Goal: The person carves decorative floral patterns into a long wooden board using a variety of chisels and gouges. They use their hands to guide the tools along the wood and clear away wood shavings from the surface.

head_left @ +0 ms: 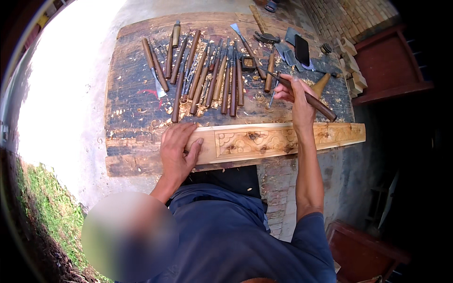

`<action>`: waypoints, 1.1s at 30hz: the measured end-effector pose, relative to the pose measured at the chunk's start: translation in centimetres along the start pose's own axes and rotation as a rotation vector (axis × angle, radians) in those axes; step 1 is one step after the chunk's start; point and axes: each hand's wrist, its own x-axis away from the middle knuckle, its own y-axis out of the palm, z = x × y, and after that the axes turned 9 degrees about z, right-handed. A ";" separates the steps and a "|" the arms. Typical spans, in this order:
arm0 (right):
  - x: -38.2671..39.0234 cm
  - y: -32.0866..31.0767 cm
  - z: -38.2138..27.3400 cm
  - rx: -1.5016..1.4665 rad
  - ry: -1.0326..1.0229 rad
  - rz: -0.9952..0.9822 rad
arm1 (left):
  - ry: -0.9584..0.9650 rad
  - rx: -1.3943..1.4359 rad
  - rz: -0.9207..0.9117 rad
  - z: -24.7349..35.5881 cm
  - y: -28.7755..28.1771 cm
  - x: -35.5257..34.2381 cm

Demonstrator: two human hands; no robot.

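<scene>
My left hand (178, 148) rests on the plain left end of a long pale board (206, 141) carved with scrollwork, its fingers curved over it. My right hand (297, 99) is closed round a long dark-handled chisel (322, 107) raised above the board's right half, blade pointing up and left. Beyond the board, several wooden-handled chisels (192, 52) lie side by side among pale shavings (200, 109). A small square dark box (247, 63) sits at their right end. A tapered yellowish wooden tool (321, 85) lies just beyond my right hand.
The worn workbench (132, 113) also bears a hammer (265, 37), dark slabs (290, 55) and a black phone (301, 51). Wood blocks (354, 80) and red wooden furniture (384, 63) stand at the right, by a brick wall (344, 19). Grass (42, 198) borders pavement at left.
</scene>
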 end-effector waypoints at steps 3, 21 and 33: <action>-2.0 1.0 0.9 0.002 0.049 -0.039 | 0.019 0.002 0.065 0.3 0.5 0.5; 13.4 0.3 0.4 0.344 -0.404 -0.014 | 0.548 0.103 -0.141 2.6 0.9 2.0; 26.8 -1.9 2.7 0.438 -0.530 -0.193 | 0.966 0.219 -0.518 2.3 3.2 -0.2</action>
